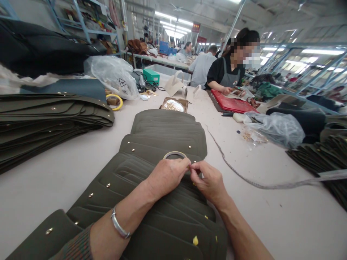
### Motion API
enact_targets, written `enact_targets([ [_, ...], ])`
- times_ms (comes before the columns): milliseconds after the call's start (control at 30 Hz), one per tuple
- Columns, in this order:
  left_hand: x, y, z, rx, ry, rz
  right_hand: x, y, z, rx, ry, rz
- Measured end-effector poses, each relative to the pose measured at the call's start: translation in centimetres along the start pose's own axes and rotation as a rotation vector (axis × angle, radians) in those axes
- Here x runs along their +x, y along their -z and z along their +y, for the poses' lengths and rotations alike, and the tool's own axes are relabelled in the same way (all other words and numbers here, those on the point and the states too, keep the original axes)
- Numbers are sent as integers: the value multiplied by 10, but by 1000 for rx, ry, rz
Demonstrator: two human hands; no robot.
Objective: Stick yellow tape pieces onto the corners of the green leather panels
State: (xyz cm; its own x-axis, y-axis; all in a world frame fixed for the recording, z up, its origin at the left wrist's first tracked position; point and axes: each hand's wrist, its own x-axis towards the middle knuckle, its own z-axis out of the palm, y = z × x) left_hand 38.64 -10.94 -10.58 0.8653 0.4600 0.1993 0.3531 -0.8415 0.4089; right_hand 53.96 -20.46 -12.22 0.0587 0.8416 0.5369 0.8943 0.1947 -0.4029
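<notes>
A worker's left hand (168,177) and right hand (208,182) meet fingertip to fingertip at the foot of a metal ring (175,154). The ring stands upright on the middle of a long row of olive leather panels (151,144) laid out down the desk (81,162). Both hands are closed to a narrow pinch. Whether they grip the ring's base or some small fitting beneath it cannot be made out from this angle. The panels overlap like roof tiles, an arrangement that appears to leave each one's studded edge exposed and within easy reach. A silver bangle (119,225) sits on the left wrist. A taller stack of the same panels (54,115) lies to the left, well apart from the hands. A shallow box of pale gold hardware (174,104) rests just past the far end of the row, with a roll of yellow tape (114,102) and a bulging clear plastic bag (114,76) near it. The bag carries a triangular printed mark, too small to read. A thin cord (244,177) trails across the desk to the right. Farther down, a co-worker in a grey apron (230,72) leans over a red tray (230,103). Red signs (196,27) hang from the ceiling behind, their lettering illegible.
</notes>
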Motion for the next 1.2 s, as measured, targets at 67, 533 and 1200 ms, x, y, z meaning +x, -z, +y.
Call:
enact_targets([
  [67, 1, -1, 0, 21, 11, 27, 2, -1, -3, 5, -36, 20],
  [533, -1, -13, 11, 200, 36, 60, 5, 1, 36, 669, -788, 40],
  [1200, 1, -11, 11, 212, 111, -121, 3, -9, 38, 115, -546, -47],
])
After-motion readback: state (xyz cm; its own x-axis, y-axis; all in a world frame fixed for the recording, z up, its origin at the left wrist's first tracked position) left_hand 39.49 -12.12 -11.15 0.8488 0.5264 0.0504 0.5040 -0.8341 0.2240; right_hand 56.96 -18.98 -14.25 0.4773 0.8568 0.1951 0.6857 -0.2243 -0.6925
